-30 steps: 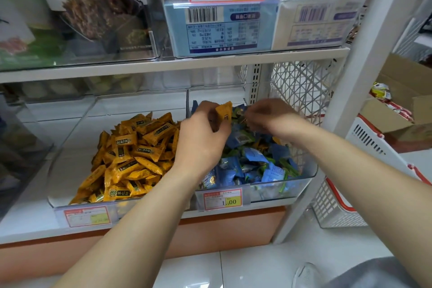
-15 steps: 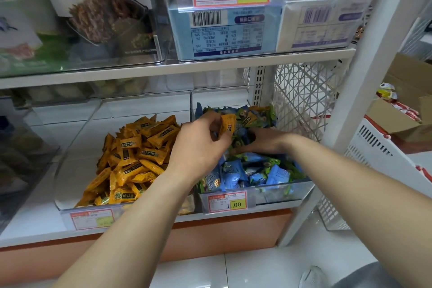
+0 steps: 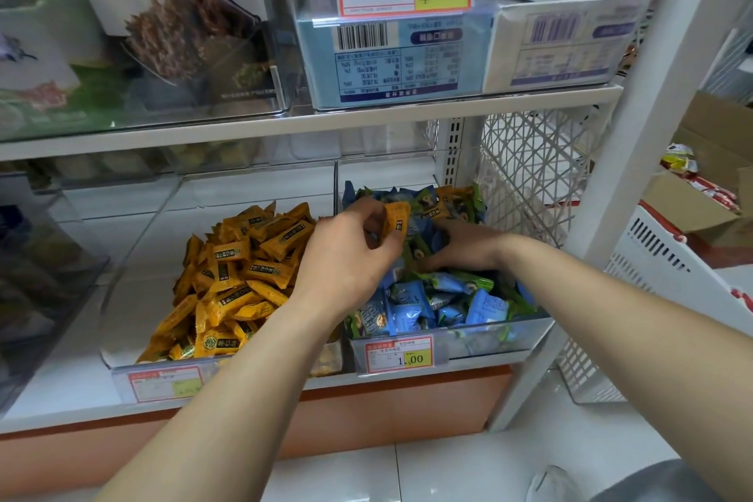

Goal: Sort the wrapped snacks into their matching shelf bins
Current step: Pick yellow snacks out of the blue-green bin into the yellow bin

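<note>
The left hand (image 3: pixel 346 257) pinches a stray orange snack (image 3: pixel 397 218) above the blue bin (image 3: pixel 529 324); next comes a carry left into the orange bin (image 3: pixel 134 298). The right hand (image 3: pixel 468 249) digs among blue wrappers (image 3: pixel 411 310), fingers buried, so I cannot tell their grip.

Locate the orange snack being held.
Head view, centre: the orange snack is pinched in the left hand, over the blue-and-green bin, right of the orange pile.

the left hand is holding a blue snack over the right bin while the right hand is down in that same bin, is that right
Not quite. The snack the left hand pinches is orange, not blue. The rest holds: it is over the right bin, and the right hand is down among that bin's packs. The head view shows it.
</note>
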Demonstrator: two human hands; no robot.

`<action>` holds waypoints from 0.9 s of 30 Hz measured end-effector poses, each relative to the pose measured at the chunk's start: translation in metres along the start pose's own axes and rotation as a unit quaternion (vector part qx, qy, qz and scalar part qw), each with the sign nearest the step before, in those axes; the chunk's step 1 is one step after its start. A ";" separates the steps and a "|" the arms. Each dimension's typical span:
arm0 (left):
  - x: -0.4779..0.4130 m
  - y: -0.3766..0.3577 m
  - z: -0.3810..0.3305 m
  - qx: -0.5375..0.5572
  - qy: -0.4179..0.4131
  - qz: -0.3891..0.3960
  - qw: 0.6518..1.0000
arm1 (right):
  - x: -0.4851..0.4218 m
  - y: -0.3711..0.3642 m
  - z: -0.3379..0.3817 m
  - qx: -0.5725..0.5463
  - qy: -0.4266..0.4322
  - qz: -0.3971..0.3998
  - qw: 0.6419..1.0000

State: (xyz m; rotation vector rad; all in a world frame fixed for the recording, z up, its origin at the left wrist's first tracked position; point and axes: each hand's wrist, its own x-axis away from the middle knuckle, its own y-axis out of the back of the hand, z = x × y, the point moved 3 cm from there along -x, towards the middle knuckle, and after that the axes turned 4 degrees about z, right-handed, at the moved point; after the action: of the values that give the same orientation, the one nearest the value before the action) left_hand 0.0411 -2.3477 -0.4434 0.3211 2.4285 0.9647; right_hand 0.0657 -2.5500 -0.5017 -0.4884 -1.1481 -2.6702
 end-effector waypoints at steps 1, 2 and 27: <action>0.000 0.000 0.000 0.003 0.001 0.001 1.000 | 0.000 0.001 0.001 -0.007 0.002 0.001 1.000; 0.000 -0.001 0.000 0.005 0.001 0.001 1.000 | 0.000 0.002 0.003 -0.011 0.006 -0.006 1.000; -0.005 0.019 0.010 0.088 0.088 -0.100 0.987 | 0.051 0.017 0.044 -0.197 0.191 -0.063 0.960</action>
State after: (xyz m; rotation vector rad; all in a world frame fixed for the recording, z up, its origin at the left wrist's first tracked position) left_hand 0.0514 -2.3304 -0.4343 0.0513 2.6524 0.7199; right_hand 0.0331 -2.5319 -0.4423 0.0590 -0.5584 -2.9330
